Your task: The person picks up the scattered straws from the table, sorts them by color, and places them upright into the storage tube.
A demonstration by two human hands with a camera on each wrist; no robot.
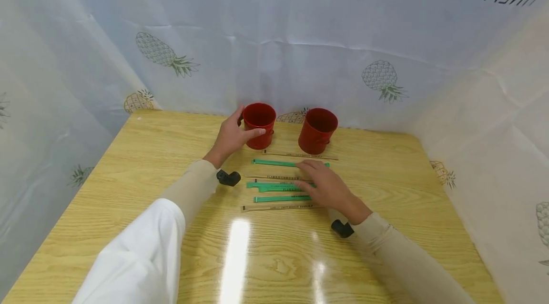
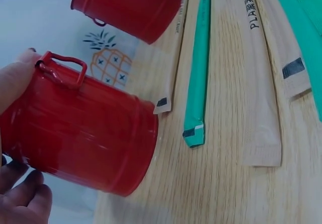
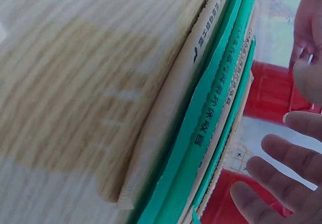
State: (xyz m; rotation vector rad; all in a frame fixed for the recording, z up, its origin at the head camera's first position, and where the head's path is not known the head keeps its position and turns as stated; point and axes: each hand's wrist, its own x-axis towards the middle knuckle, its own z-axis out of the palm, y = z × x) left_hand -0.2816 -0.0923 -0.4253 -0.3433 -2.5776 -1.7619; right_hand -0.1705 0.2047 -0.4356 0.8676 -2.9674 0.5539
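My left hand grips a small red metal bucket at the back of the table, its thumb across the near side and its fingers round the far side. The left wrist view shows that bucket with a wire handle near the thumb. To its right stands a second red bucket. In front of both lie several long, thin paper-wrapped sticks in a row, some green, some brown. My right hand is over their right ends, fingers spread and loosely bent in the right wrist view, holding nothing.
A wood-grain table carries everything, with bright reflections near its front. Behind and beside it hangs a pale curtain with printed pineapples, close behind the buckets. Black wrist mounts sit by both sleeves.
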